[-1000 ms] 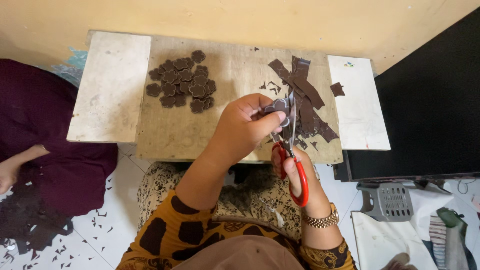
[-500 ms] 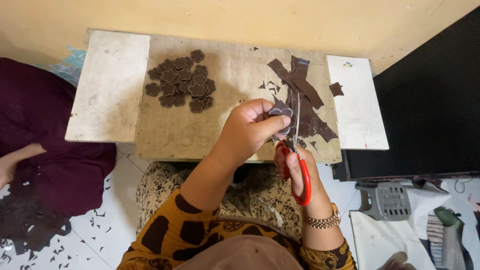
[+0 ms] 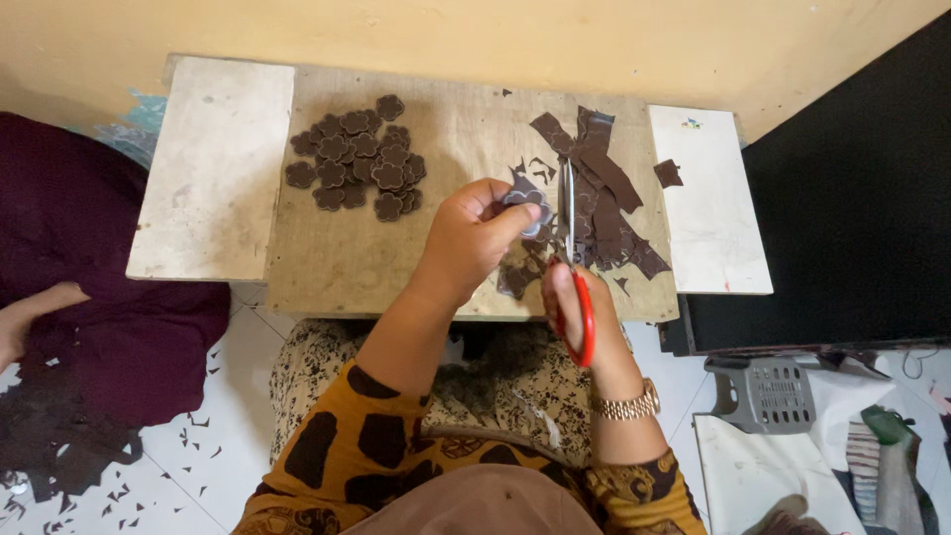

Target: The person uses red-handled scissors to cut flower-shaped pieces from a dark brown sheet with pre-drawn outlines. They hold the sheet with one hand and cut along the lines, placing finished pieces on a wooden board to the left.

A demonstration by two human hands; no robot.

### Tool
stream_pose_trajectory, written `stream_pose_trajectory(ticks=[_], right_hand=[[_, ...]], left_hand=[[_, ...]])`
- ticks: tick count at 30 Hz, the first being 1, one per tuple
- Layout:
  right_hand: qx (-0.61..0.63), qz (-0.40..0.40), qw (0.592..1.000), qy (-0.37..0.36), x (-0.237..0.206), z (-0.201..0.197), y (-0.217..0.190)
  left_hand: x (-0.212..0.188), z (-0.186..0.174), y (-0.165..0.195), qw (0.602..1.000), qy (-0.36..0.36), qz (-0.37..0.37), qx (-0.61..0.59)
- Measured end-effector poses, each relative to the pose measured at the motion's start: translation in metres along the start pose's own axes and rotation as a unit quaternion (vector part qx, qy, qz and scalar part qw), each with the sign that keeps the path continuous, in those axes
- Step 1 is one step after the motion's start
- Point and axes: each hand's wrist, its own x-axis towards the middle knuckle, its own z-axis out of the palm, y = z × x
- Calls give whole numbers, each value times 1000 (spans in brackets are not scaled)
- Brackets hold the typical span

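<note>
My left hand sits at the centre of the frame, fingers pinched narrow around a small dark brown flower-shaped cutout that I hold just above the wooden board. My right hand is just below and right of it, thumb and fingers closed through the red handles of the scissors; the blades point toward the top of the frame and stand right beside the cutout's right edge. I cannot tell whether the blades touch it.

Right of the blades, in the upper middle of the frame, brown offcut strips lie crossed over each other on the board. In the upper left part of the board a pile of finished flower shapes lies close together, well apart from my hands. A gold wristwatch circles my right wrist. At the far left edge another person's hand rests against dark maroon cloth, and brown scraps speckle the white floor.
</note>
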Motion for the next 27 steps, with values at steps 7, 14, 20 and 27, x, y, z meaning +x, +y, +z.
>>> stream_pose_trajectory(ticks=[7, 14, 20, 27], right_hand=[[-56, -21, 997, 40, 16, 7, 21], [24, -21, 999, -14, -11, 6, -3], [53, -78, 990, -101, -33, 16, -37], [21, -124, 989, -76, -39, 19, -56]], left_hand=[[3, -3, -6, 1000, -8, 25, 3], [-5, 5, 6, 1000, 1, 19, 13], [-20, 21, 22, 999, 43, 29, 13], [-31, 36, 24, 995, 64, 64, 30]])
